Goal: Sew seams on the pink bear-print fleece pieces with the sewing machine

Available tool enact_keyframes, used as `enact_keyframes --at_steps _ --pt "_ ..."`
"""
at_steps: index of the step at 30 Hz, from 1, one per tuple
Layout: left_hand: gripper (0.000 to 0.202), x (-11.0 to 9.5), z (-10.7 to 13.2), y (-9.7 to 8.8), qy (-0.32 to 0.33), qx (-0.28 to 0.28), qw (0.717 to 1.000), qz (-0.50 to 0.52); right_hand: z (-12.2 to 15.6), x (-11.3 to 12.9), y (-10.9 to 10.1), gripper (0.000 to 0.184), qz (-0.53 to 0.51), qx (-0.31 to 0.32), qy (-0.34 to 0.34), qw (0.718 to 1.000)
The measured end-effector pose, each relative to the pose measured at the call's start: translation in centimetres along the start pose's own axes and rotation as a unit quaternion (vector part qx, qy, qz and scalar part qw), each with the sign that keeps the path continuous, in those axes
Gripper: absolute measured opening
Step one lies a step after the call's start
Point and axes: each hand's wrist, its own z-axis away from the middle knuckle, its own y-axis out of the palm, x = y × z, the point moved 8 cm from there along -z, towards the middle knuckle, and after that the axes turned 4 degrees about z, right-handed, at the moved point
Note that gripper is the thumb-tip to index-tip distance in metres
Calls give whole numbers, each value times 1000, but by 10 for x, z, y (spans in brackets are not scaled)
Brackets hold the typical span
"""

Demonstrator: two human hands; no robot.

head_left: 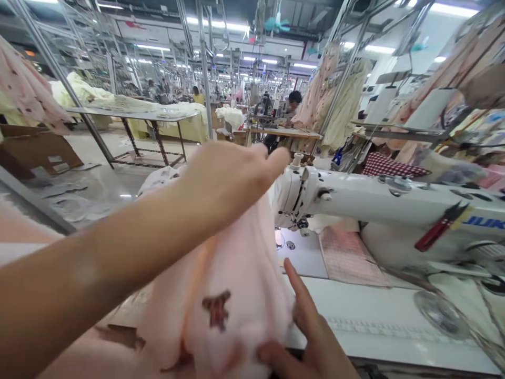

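- Factory hall (221,52): rows of sewing stations run into the distance under strip lights, and a co-worker (294,102) sits at a machine beyond the bench.
- Garment racks (347,95) hang pale pink and cream clothes on the right; a steel table (130,115) with pale yellow cloth stands on the left, with a cardboard box (35,150) nearer.
- Bench (371,305): white, carrying the machine and the work.
- Sewing machine (394,205): white JUKI, its head just right of the garment.
- Checked fabric (347,258): lies flat on the bench under the machine's arm.
- Pink garment (232,295): bunched at the bench's near edge, just left of the needle area, with a dark brown motif (216,310).
- Left hand (224,184): reaches across above the garment, fingers (272,163) straight and together, gripping nothing.
- Right hand (311,342): at the garment's lower right side, touching it, index finger (295,284) extended, not clamped.
- Red snips (440,229): hang on the machine's front.
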Motion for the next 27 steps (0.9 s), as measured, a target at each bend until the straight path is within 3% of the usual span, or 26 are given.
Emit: enact_keyframes --at_steps 1,4,7,9,14,17,22,27 --pt "23 7 -10 22 -7 21 999 -49 5 -12 3 74 11 2 15 1000" --pt "22 14 -21 93 -1 78 996 -39 14 -38 11 51 49 26 2 998" --pt "7 -2 0 151 55 160 985 32 16 -46 15 25 69 54 -45 995" --pt "7 -16 21 171 94 196 973 74 13 -45 17 21 67 65 -58 994" --pt "4 -32 43 183 132 229 953 151 8 -46 26 17 70 71 -39 994" --pt "3 -34 40 185 140 207 951 181 10 -41 31 18 54 43 -49 996" --pt "13 -36 48 199 144 165 958 184 7 -7 49 26 78 36 -143 986" --pt "16 -34 62 203 133 124 964 194 0 2 42 19 -18 -15 -121 992"
